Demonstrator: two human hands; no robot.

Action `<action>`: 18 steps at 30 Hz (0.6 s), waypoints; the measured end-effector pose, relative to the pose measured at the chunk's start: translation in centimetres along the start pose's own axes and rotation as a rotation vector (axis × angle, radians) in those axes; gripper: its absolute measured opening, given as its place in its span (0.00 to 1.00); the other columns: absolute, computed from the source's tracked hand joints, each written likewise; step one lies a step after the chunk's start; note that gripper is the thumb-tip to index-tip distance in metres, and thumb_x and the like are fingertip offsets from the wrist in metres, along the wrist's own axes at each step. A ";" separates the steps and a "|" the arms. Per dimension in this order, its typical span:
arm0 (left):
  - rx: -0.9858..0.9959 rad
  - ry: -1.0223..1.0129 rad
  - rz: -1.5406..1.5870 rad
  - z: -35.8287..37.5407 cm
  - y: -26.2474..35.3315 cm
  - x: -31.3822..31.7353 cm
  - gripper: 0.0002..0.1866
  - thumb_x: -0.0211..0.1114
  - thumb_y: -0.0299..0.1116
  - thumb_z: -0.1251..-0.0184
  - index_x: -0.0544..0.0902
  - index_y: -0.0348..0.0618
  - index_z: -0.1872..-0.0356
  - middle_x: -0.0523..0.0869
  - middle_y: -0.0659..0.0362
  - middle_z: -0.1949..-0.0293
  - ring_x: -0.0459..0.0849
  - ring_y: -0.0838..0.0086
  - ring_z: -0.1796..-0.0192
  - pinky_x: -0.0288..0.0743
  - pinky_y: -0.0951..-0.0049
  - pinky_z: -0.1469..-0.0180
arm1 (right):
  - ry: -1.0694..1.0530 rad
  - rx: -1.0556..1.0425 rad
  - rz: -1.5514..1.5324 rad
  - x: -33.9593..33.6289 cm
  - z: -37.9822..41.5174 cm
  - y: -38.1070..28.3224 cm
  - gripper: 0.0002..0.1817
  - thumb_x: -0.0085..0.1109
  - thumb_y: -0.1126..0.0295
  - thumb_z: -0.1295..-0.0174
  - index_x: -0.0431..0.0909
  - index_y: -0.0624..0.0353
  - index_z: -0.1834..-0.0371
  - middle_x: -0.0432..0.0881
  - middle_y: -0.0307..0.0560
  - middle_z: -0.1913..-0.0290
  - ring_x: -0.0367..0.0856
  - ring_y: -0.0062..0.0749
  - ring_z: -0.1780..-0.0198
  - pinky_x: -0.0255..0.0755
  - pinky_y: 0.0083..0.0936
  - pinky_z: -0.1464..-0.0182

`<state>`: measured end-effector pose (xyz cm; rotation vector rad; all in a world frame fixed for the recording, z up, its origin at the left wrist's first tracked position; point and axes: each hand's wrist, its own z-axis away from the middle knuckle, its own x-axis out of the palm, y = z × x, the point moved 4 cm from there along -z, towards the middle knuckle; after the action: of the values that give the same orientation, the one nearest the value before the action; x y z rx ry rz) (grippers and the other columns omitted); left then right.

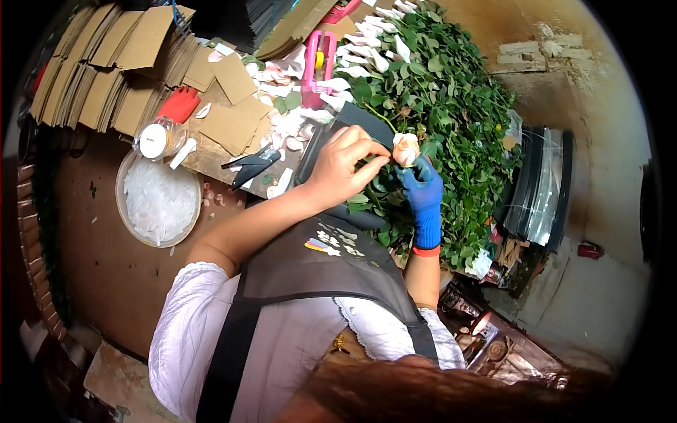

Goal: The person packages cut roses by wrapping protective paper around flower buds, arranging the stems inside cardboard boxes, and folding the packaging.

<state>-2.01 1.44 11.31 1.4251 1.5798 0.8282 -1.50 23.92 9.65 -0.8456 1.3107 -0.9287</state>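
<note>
A pale peach rose (405, 149) is held by my right hand (424, 185), which wears a blue glove and has its fingers closed just below the bloom. Beside the rose's left edge is my bare left hand (347, 163), thumb and forefinger brought together in a pinch. Whatever may be between those fingertips is too small to make out. Under the left hand lies a dark ribbed sheet (372, 125). A large heap of leafy rose stems (451, 106) spreads just beyond the right hand.
White-wrapped buds (367, 53) line the heap's far side. A pink tape dispenser (319, 67), loose petals, black-handled scissors (255, 166) and cardboard pieces (229, 127) cover the bench. At left are stacked cardboard (106, 63), a jar (156, 139) and a tub of white sleeves (159, 201).
</note>
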 end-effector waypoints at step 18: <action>-0.060 -0.152 -0.077 0.4 -4.3 1.1 0.15 0.83 0.39 0.49 0.88 0.45 0.65 0.76 0.59 0.60 0.78 0.66 0.53 0.74 0.66 0.50 | 0.003 -0.086 0.316 1.9 0.2 -0.8 0.12 0.69 0.69 0.39 0.84 0.59 0.53 0.85 0.43 0.69 0.81 0.23 0.69 0.75 0.25 0.62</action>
<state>-3.58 1.92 7.17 1.3436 1.4730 0.7005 -1.30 21.85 9.67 -0.6771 1.4458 -0.6289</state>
